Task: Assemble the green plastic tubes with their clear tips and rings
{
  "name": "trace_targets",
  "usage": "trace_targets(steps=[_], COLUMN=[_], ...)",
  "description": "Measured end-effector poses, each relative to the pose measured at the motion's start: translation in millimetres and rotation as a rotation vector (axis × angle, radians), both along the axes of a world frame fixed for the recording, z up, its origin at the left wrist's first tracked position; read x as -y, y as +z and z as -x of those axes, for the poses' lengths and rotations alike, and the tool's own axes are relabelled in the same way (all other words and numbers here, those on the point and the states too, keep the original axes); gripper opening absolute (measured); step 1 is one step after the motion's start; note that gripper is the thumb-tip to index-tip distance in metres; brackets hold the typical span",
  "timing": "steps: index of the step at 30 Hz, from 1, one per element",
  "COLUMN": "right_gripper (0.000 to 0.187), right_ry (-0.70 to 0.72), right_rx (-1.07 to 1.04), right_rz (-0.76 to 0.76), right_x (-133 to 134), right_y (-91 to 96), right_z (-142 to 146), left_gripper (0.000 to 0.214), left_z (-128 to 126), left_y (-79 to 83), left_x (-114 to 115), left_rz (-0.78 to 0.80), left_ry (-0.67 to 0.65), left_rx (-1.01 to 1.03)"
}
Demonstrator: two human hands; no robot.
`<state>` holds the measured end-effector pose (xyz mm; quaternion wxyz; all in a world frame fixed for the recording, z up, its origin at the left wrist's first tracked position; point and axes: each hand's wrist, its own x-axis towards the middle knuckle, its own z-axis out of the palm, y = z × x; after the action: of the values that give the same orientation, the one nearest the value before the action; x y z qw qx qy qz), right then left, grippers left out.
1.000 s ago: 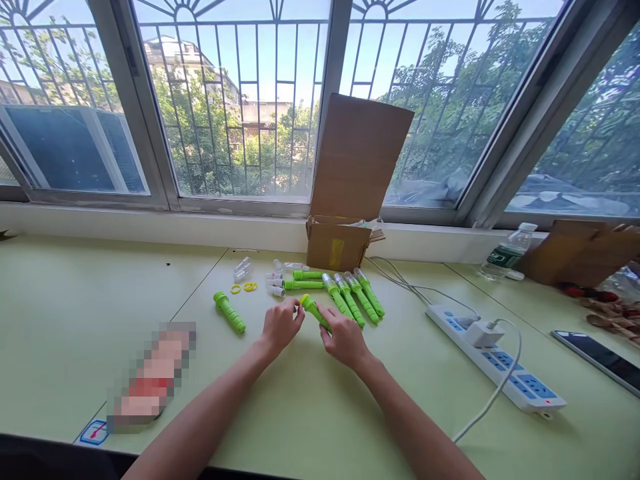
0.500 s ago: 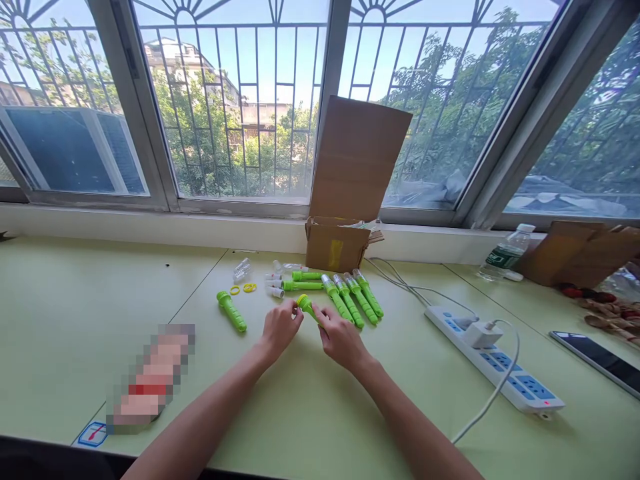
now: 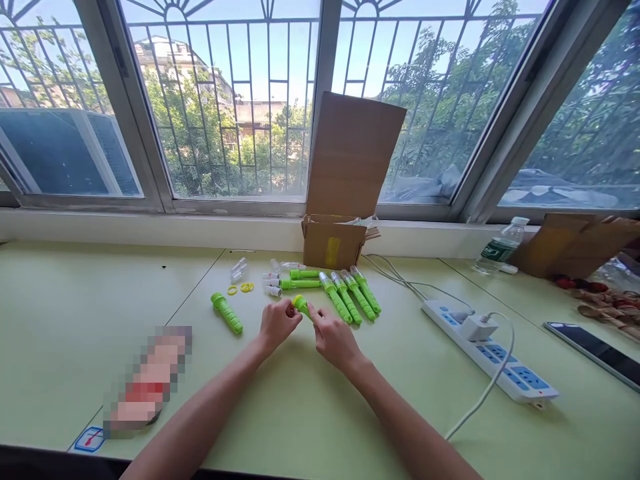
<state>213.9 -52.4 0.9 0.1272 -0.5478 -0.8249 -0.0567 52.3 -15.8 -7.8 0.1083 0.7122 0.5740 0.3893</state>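
My right hand (image 3: 333, 339) grips a small green flashlight (image 3: 301, 307) by its body, the yellow-tipped head pointing up and left. My left hand (image 3: 277, 323) is pinched at that head, fingertips touching it. Just beyond lie several more green flashlights (image 3: 350, 297) side by side, two green bodies (image 3: 303, 279) lying crosswise, small white and clear parts (image 3: 273, 283), and yellow rings (image 3: 241, 288). One green flashlight body (image 3: 227, 313) lies alone to the left.
An open cardboard box (image 3: 333, 241) stands at the windowsill. A white power strip (image 3: 493, 353) with a charger and cables lies to the right, beyond it a phone (image 3: 593, 345), a water bottle (image 3: 499, 248) and more cardboard (image 3: 575, 241). A blurred patch (image 3: 147, 380) sits at the left front.
Both hands with the flashlight shifted slightly up and left in view; the right hand slid up the body and hides more of it. The camera tilted a little.
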Motion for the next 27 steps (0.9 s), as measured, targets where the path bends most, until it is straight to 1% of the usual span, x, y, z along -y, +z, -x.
trace_targets(steps=[5, 7, 9, 13, 18, 21, 24, 27], right_gripper=[0.061, 0.061, 0.062, 0.058, 0.058, 0.062, 0.066, 0.066], right_ry=[-0.028, -0.036, -0.052, -0.062, -0.029, -0.011, 0.031, 0.08], right_rx=[-0.009, -0.003, 0.01, 0.033, 0.064, 0.094, 0.142, 0.194], right_rz=[0.011, 0.006, -0.008, -0.052, -0.08, -0.08, -0.088, -0.094], right_x=[-1.0, -2.8, -4.7, -6.2, -4.1, -3.5, -3.2, -2.1], right_y=[-2.5, -2.4, -1.7, 0.2, 1.8, 3.0, 4.4, 5.2], right_z=[-1.7, -4.6, -7.7, -11.2, -10.2, -9.8, -10.2, -9.9], left_gripper=[0.01, 0.012, 0.016, 0.024, 0.016, 0.016, 0.019, 0.021], left_z=[4.3, 4.7, 3.9, 1.3, 1.8, 1.1, -0.8, -1.9], left_y=[4.0, 6.2, 8.0, 8.8, 8.9, 11.0, 13.1, 13.4], left_x=[0.6, 1.6, 2.7, 3.1, 2.8, 4.0, 5.2, 4.9], left_rz=[-0.01, -0.008, -0.007, -0.011, 0.014, 0.065, 0.111, 0.119], left_ry=[-0.111, -0.134, -0.139, -0.092, -0.02, 0.033, 0.057, 0.077], left_rx=[-0.147, -0.19, -0.191, -0.155, -0.196, -0.246, -0.293, -0.292])
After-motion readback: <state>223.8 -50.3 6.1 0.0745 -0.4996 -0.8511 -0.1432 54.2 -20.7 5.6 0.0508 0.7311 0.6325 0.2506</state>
